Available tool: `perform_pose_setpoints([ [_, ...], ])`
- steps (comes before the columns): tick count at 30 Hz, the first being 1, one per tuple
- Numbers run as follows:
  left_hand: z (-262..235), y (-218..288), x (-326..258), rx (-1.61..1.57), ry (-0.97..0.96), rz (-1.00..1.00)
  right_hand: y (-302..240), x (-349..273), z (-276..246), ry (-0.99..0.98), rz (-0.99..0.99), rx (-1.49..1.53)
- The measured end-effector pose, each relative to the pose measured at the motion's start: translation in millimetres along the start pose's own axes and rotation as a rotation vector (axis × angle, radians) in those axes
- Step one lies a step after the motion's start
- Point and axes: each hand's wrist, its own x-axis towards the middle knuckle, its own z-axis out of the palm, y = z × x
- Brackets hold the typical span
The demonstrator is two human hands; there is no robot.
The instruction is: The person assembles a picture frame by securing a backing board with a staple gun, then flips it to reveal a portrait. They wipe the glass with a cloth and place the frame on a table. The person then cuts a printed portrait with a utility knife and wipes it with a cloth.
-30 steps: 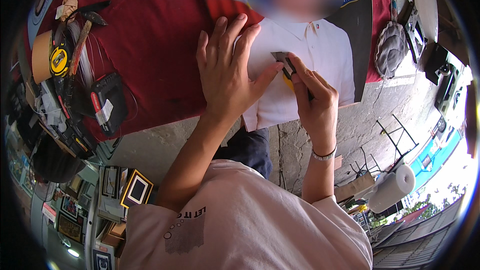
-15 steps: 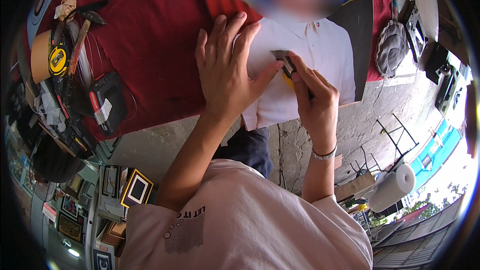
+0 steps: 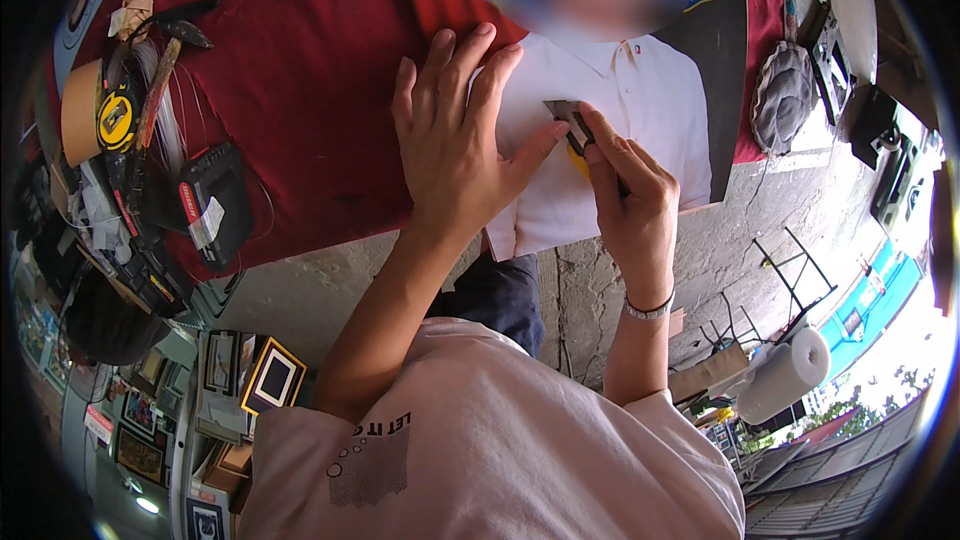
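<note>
A large printed portrait (image 3: 660, 90) of a person in a white shirt lies on a dark red cloth (image 3: 300, 90). My left hand (image 3: 460, 130) rests across the print's left edge, fingers spread, partly on the cloth. My right hand (image 3: 635, 175) grips a utility knife (image 3: 577, 130) with a yellow and black body. Its blade is out and points up and to the left, over the white shirt of the print. My left thumb tip is close beside the knife; whether they touch I cannot tell.
At the left sit a roll of brown tape (image 3: 82, 112), a yellow and black tape measure (image 3: 118, 120), a black staple-gun-like tool (image 3: 215, 205) and loose clear line. A grey crumpled bundle (image 3: 783, 98) lies right of the print. Picture frames (image 3: 272, 377) stand lower left, a white roll (image 3: 785, 375) lower right.
</note>
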Motion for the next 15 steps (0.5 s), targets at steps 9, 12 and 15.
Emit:
perform_pose_setpoints([
  [9,-0.9,0.0,0.4,0.009,-0.012,0.001,-1.6,0.7,-1.2,-0.011,0.009,0.003],
  [12,-0.3,-0.7,0.2,0.009,-0.005,0.006,-1.2,0.9,-1.6,-0.022,0.008,-0.006],
  [15,0.4,-1.1,0.1,0.005,-0.003,0.010,-0.2,0.4,-0.5,-0.011,0.010,0.013],
])
